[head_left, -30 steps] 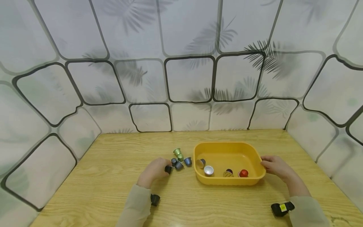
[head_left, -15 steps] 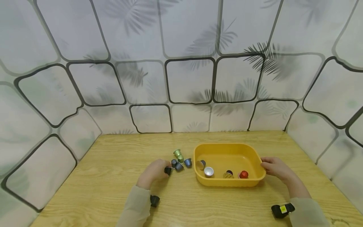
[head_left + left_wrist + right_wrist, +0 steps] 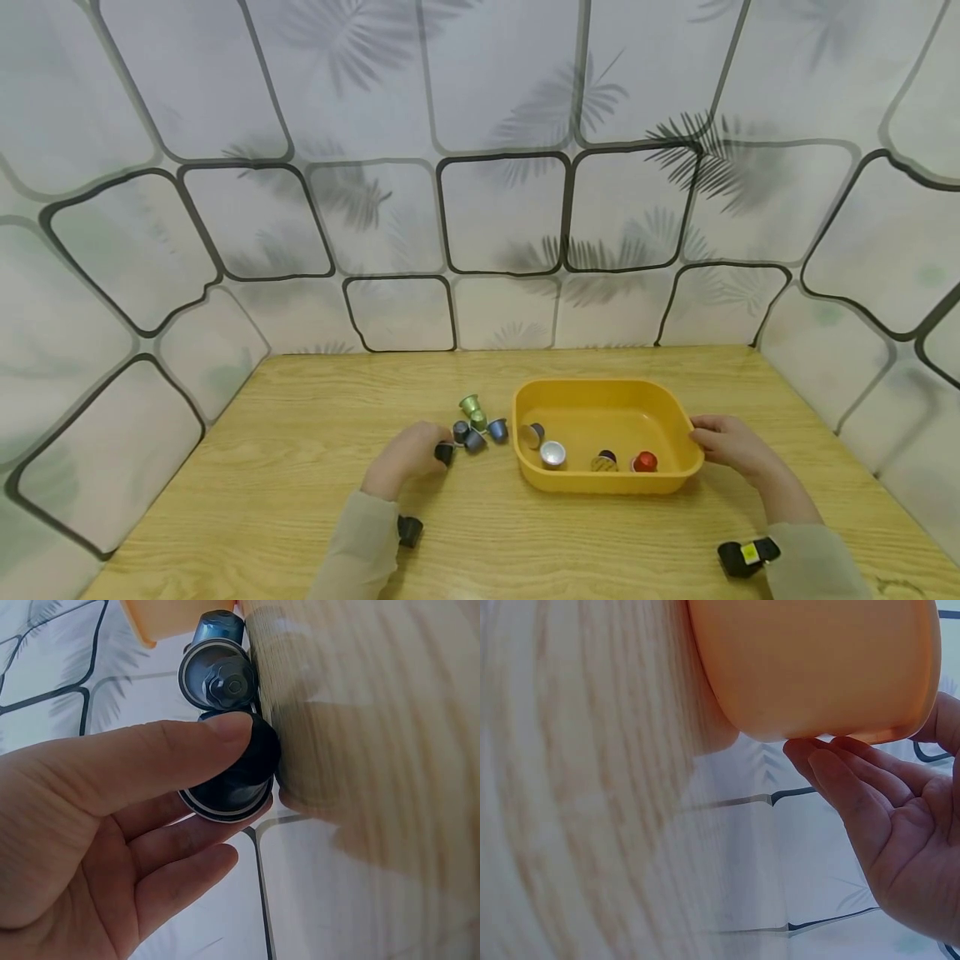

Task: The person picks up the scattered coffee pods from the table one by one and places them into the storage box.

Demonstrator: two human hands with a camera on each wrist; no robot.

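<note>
Between thumb and fingers, my left hand [image 3: 408, 454] pinches a black coffee capsule [image 3: 259, 754], low at the tabletop left of the tray. Just beyond that capsule, a small cluster of others includes a grey one [image 3: 474, 441], a dark one [image 3: 461, 431], a blue one [image 3: 498, 430] and two green ones [image 3: 477, 420]. My right hand [image 3: 731, 442] holds the right end of a yellow plastic tray [image 3: 607, 481], its fingertips against the outer wall under the lip. The tray's inner rim hides none of my right fingers' backs.
Inside the tray lie a silver-white capsule [image 3: 552, 452], a red capsule [image 3: 643, 461], a gold-lidded capsule [image 3: 604, 460] and a tan-lidded capsule [image 3: 531, 433]. The wooden table [image 3: 300, 408] meets a patterned wall covering [image 3: 498, 308] at the back and on both sides.
</note>
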